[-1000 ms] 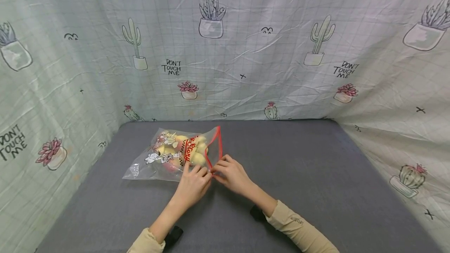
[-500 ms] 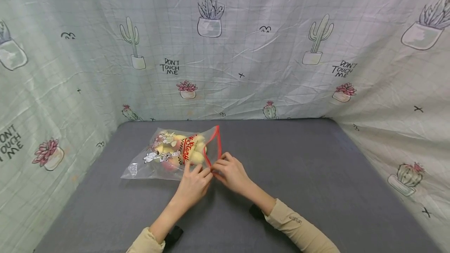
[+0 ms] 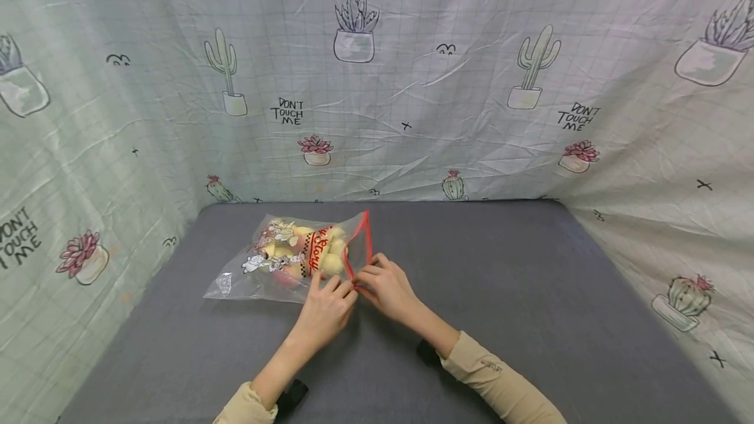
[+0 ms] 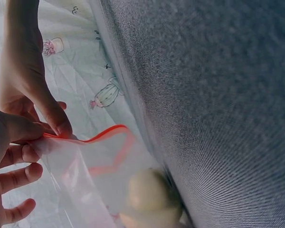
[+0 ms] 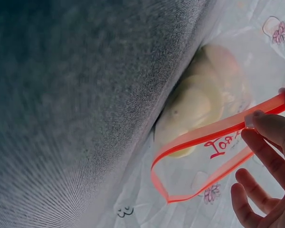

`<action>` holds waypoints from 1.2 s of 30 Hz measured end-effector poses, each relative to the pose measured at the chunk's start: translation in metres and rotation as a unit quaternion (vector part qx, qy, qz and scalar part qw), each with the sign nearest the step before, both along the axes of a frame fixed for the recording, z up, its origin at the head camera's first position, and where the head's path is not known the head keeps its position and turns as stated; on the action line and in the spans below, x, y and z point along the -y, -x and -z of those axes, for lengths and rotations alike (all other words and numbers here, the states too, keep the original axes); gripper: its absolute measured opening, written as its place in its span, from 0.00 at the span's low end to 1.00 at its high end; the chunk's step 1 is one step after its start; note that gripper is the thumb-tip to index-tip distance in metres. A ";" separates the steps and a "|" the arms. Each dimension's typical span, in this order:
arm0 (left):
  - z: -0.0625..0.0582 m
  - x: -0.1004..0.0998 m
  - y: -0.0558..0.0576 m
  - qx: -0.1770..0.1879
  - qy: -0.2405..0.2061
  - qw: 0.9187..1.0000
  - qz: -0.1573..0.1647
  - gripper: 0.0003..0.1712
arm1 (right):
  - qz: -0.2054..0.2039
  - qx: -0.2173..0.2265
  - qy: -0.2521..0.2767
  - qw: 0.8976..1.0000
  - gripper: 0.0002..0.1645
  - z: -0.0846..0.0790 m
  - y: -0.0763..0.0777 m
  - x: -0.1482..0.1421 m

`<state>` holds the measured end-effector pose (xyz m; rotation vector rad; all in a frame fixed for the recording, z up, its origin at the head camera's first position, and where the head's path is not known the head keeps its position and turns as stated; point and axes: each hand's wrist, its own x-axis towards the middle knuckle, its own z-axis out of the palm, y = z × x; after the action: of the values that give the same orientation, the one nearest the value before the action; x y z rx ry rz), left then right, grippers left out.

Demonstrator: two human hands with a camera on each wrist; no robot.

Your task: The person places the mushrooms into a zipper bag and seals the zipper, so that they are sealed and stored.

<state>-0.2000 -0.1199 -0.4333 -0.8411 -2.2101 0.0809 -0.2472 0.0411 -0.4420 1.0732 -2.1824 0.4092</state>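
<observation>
A clear plastic zip bag lies on the table, with red print and cartoon figures on it. Several round yellow and reddish fruits show through the plastic. Its mouth faces right, and the red zip edges gape apart at the far end. My left hand pinches the red edge at the near corner between thumb and index finger, other fingers loosely bent. Right beside it, my right hand pinches the zip. In the right wrist view, a small whitish slider sits on the red strip at the right thumb and index fingertips.
The grey cloth-covered table stretches out on both sides of the bag. A pale curtain printed with cacti closes off the back and both sides. Black straps sit at the wrists under the beige sleeves.
</observation>
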 end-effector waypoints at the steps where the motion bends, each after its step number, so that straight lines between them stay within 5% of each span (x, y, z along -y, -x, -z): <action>1: 0.000 0.000 0.000 0.000 0.000 1.000 -0.001 0.05 | 0.000 -0.001 -0.001 1.000 0.05 0.000 0.001 0.000; 36: -0.001 -0.004 0.003 -0.018 0.006 1.000 -0.004 0.05 | 0.028 0.001 -0.046 0.999 0.05 -0.004 0.020 0.003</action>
<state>-0.2026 -0.1164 -0.4320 -0.8309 -2.1815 0.1120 -0.2671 0.0381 -0.4381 1.0594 -2.2462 0.2867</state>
